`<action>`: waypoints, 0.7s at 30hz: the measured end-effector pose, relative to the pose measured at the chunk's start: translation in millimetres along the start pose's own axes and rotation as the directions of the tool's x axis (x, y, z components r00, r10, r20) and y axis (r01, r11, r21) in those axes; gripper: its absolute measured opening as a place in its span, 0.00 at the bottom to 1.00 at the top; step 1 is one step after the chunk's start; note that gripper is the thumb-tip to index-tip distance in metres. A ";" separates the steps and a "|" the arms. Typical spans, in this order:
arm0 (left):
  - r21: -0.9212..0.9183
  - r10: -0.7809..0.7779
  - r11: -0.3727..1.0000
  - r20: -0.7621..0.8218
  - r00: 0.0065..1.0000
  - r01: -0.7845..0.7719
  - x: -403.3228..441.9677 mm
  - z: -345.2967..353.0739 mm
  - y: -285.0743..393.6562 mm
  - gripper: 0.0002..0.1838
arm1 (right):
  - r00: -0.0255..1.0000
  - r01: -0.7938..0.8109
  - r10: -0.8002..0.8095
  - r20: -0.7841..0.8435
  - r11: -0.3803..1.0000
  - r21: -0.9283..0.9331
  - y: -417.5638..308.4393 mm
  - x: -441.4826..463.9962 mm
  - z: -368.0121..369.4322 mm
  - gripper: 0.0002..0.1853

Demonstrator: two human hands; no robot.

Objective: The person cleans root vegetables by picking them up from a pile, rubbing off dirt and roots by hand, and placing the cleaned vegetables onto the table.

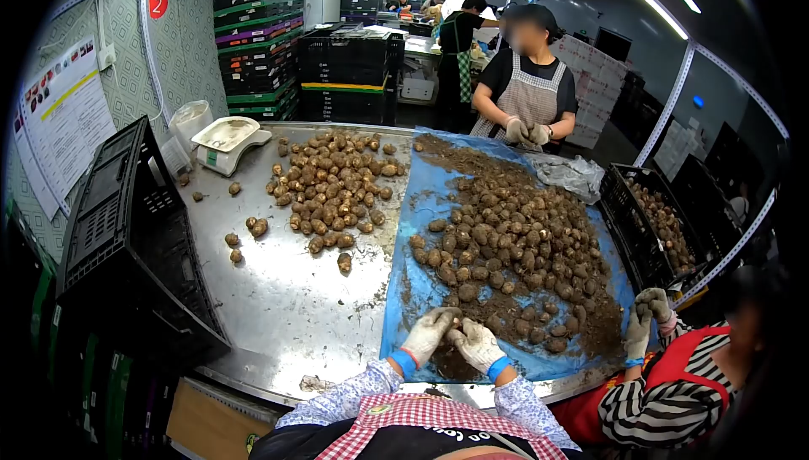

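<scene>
My left hand (pixel 431 334), in a soiled white work glove with a blue wristband, is closed with its fingers curled at the near edge of the blue plastic sheet (pixel 399 296). Close against it, my right hand (pixel 478 345) is gloved the same way and also closed. The fingers meet over something small that they mostly hide. Just beyond my hands lies a large heap of soil-covered taros (pixel 527 228) on the sheet. Left of the sheet, a pile of cleaner taros (pixel 337 178) rests on the bare metal table (pixel 286 317), with several loose ones near it.
A black crate (pixel 126 241) leans at the table's left edge, near a white scale (pixel 226 141). A crate of taros (pixel 661 224) stands at the right. One co-worker (pixel 531 81) stands across the table; another (pixel 674 376) works at my right. A clear plastic bag (pixel 566 175) lies on the far corner.
</scene>
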State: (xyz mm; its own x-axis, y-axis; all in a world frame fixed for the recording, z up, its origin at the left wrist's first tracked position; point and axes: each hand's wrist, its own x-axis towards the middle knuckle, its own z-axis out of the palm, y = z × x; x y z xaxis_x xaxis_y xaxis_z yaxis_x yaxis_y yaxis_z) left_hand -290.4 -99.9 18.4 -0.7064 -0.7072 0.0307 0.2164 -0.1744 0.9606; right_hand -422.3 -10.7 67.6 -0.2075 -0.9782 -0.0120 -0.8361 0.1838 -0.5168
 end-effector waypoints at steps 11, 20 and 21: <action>-0.612 -0.192 0.759 0.118 0.974 0.223 -7.1 -13.0 13.8 0.14 | 0.967 0.069 -0.122 -0.222 0.970 -0.234 0.5 -2.0 -7.7 0.17; 0.042 -0.017 0.999 0.035 0.999 0.016 -1.1 34.6 38.9 0.22 | 0.993 -0.019 0.044 -0.109 0.975 0.221 5.7 -22.0 -20.4 0.22; 0.065 -0.067 0.996 0.076 0.995 0.062 -1.5 40.7 38.4 0.22 | 0.979 0.016 0.025 -0.201 0.980 0.198 11.8 -22.8 -12.6 0.22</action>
State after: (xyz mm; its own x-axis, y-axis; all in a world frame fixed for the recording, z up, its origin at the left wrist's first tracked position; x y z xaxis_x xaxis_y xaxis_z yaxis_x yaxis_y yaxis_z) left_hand -308.5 -77.6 66.4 -0.7686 -0.6396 -0.0130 0.1276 -0.1733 0.9766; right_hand -433.9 15.1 72.5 -0.3263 -0.9337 0.1472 -0.7218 0.1456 -0.6766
